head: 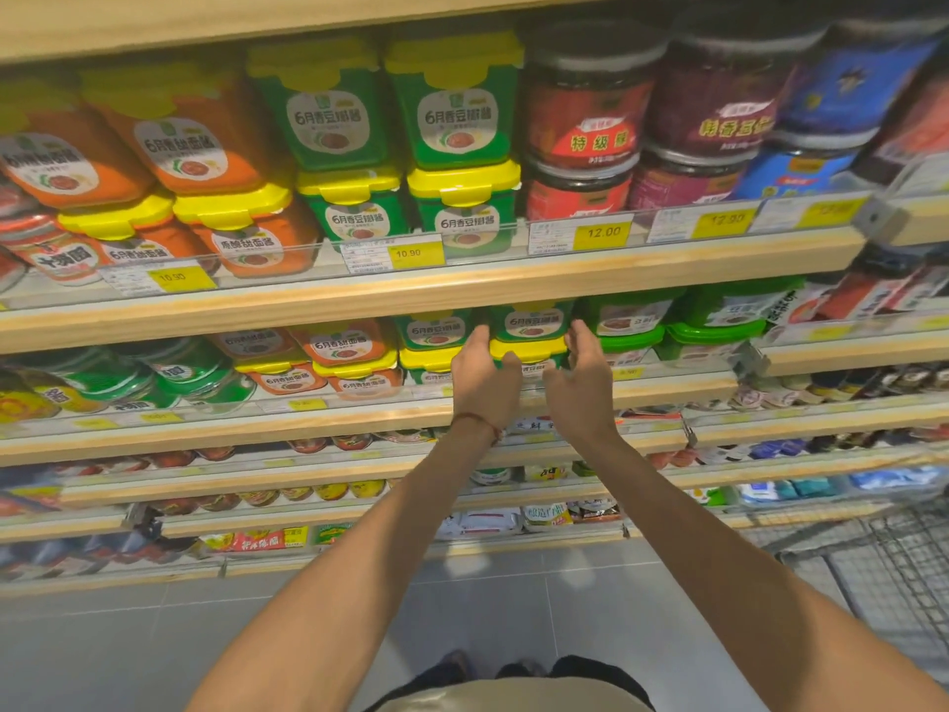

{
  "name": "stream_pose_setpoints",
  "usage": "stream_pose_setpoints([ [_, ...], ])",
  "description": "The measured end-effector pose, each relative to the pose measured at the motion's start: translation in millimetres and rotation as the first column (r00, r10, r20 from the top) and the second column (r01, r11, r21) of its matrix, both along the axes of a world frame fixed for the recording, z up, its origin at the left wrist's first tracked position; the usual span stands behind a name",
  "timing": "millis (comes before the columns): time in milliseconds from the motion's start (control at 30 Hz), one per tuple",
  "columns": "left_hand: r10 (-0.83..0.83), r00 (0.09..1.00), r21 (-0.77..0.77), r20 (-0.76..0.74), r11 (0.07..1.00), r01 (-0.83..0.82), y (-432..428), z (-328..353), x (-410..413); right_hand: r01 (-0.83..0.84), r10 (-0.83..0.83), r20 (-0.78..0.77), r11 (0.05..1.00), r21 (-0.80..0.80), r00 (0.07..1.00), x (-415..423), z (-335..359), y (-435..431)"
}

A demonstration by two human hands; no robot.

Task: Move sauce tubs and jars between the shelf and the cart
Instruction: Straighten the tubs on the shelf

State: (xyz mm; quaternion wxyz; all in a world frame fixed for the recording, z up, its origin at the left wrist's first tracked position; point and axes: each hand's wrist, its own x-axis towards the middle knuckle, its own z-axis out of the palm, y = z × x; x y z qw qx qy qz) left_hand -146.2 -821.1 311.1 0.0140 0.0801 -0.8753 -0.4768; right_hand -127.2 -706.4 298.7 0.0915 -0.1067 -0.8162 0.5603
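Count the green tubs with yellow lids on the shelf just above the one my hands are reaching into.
4 green tubs, in two stacks of two: top left, top right, bottom left, bottom right. More may be hidden behind them.

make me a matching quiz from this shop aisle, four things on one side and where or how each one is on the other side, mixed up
Things
1. large orange tubs
2. jar with a red label
3. cart
4. left hand

Places or states
a. bottom right corner of the view
b. red cord round its wrist
c. highest stocked shelf, left part
d. same shelf, just right of the green tubs

Pairs: 1-c, 2-d, 3-a, 4-b
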Motion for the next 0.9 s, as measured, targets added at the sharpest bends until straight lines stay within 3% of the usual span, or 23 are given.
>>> stream_pose_setpoints([
  [267,0.017,0.999,-0.054,0.049,0.998,-0.014,5,-3,-1,-0.159,0.158,0.024,0.985,0.069,0.987,-24,-32,23],
  [733,0.076,0.993,-0.206,0.096,0.977,-0.054,9,11,-6,-0.145,0.163,-0.081,0.971,0.189,0.983,-18,-10,22],
  [900,0.036,0.997,-0.257,0.067,0.966,-0.017,7,6,-2,-0.169,0.177,-0.028,0.97,0.177,0.984,-21,-13,27],
])
